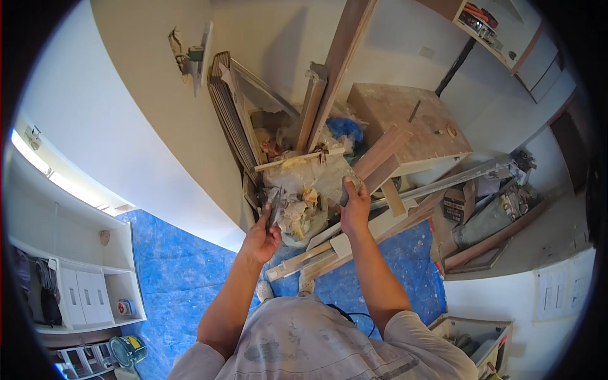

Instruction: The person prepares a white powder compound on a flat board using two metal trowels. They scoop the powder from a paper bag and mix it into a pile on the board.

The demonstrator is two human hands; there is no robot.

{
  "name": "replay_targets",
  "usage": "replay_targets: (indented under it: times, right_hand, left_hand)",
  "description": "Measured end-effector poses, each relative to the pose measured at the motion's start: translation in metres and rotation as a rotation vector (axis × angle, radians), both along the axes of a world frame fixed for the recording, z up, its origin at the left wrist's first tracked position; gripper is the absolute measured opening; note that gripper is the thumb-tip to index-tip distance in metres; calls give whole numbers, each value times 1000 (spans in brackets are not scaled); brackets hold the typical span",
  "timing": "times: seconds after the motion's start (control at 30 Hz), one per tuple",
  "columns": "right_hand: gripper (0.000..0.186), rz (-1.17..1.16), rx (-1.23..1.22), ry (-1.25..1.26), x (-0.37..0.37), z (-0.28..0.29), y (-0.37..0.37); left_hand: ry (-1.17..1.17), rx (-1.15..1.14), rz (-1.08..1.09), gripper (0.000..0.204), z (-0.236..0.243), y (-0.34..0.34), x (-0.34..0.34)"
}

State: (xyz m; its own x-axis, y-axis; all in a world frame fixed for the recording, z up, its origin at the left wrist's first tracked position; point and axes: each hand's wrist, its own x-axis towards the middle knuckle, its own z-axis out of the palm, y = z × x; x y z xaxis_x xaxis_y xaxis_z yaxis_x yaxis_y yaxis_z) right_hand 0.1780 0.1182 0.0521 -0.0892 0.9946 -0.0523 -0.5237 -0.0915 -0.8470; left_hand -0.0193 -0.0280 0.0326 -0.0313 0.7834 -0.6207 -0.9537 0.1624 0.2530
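My left hand [262, 240] is closed around a narrow, dark putty knife [275, 206], its thin blade pointing up and away from me. My right hand [356, 206] grips the dark handle of a wide flat plastering trowel [330, 177], whose greyish, smeared blade extends to the left. Both tools are held apart, in front of my chest. Beneath and beyond them lies a heap of crumpled plastic bags and rubbish [297, 215], partly hidden by the trowel blade. Whether there is fresh filler on either blade I cannot tell.
Tall boards [335, 76] and stacked panels [231, 114] lean at the wall. A dusty wooden box [411, 120] stands right of them. Long planks [373, 231] lie across the blue floor sheet [183, 272] near my feet. White shelving [95, 285] and a bucket [126, 351] are at left.
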Motion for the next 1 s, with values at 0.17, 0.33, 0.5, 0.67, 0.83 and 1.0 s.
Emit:
replay_targets:
  times: [0.17, 0.33, 0.5, 0.67, 0.83, 1.0]
  right_hand:
    - [42, 244, -454, 128, -16, 3, -25]
    - [42, 645, -349, 183, -2, -39, -50]
    - [41, 539, -405, -14, 43, -48, -59]
    - [35, 293, -142, -305, 64, -25, -29]
    - [26, 204, 846, -917, 32, 37, -65]
    - [24, 170, 780, -1000, 14, 34, -47]
  left_hand:
    - [42, -40, -152, 21, 31, -10, 34]
    - [-139, 9, -143, 11, 27, -11, 42]
    - [238, 59, 36, 19, 29, 3, 15]
    - [763, 83, 231, 19, 41, 12, 28]
    - [1257, 92, 63, 33, 40, 12, 41]
    - [1712, 186, -163, 41, 32, -3, 68]
